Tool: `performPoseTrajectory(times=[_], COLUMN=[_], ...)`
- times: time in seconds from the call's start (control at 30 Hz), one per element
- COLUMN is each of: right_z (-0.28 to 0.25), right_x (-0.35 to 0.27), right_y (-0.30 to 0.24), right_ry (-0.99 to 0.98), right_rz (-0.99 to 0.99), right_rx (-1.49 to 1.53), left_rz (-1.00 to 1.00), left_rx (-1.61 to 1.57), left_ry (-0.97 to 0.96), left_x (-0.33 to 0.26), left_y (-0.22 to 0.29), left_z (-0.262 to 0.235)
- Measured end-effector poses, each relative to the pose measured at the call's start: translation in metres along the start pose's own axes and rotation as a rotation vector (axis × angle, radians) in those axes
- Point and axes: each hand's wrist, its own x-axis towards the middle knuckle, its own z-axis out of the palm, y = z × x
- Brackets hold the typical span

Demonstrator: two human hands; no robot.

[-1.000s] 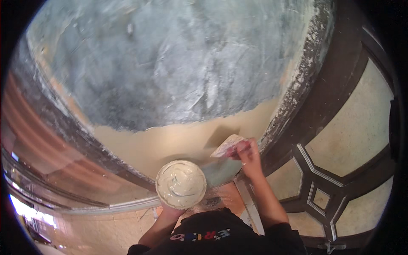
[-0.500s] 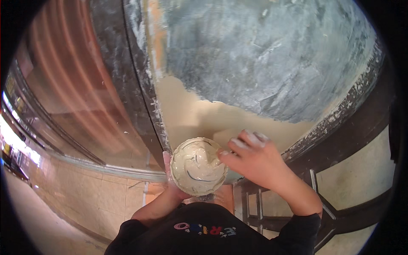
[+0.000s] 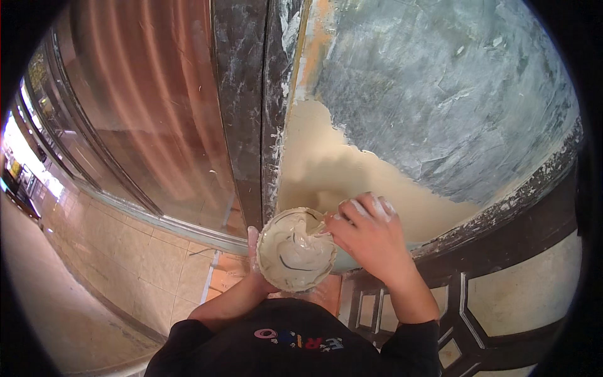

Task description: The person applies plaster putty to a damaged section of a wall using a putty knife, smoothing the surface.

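Note:
A round tub (image 3: 264, 274) of wet, cream-coloured paste (image 3: 306, 252) sits in front of my body. Its rim is crusted with the same paste. My left hand (image 3: 254, 251) holds it from the left side, thumb up along the wall and the other fingers hidden beneath. At the tub's right rim, my right hand (image 3: 370, 231) is closed, with pale smears on its knuckles. Its fingertips pinch something thin that reaches into the paste; its kind is mostly hidden. Just beyond the tub stands a wall with a smooth cream coat (image 3: 314, 151) below a rough grey-blue area (image 3: 427, 94).
To the left, a dark frame post (image 3: 245, 113) borders a glass panel with reddish curtains (image 3: 144, 94) behind it. Tiled floor (image 3: 144, 257) lies below. Dark trim with pale panels (image 3: 521, 289) runs along the right. An orange sheet (image 3: 226, 273) lies near my left forearm.
My view has swung left, so the wall and post appear farther right. My right hand stays by the tub's rim, its forearm now steeper. The paste's surface has been stirred into a different shape.

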Motion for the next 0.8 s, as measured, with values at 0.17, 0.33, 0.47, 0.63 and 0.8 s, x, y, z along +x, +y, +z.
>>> performPoseTrajectory(times=[0.17, 0.33, 0.47, 0.63, 0.8], right_z=[0.001, 0.022, 0.033, 0.044, 0.058], right_x=[-0.001, -0.034, -0.069, -0.115, -0.163], right_y=[-0.011, 0.0, 0.01, 0.017, 0.018], right_ry=[0.027, 0.154, 0.255, 0.264, 0.288], right_rz=[-0.038, 0.203, 0.412, 0.468, 0.743], right_rx=[0.026, 0.297, 0.441, 0.324, 0.38], left_rz=[-0.005, -0.058, -0.109, -0.187, -0.234], left_rx=[0.106, 0.049, -0.036, -0.063, -0.377], left_ry=[0.009, 0.114, 0.049, -0.081, -0.15], left_x=[-0.009, -0.003, 0.001, 0.015, 0.021], left_y=[-0.011, -0.008, -0.014, -0.025, -0.046], left_z=[0.0, 0.009, -0.001, -0.01, -0.006])
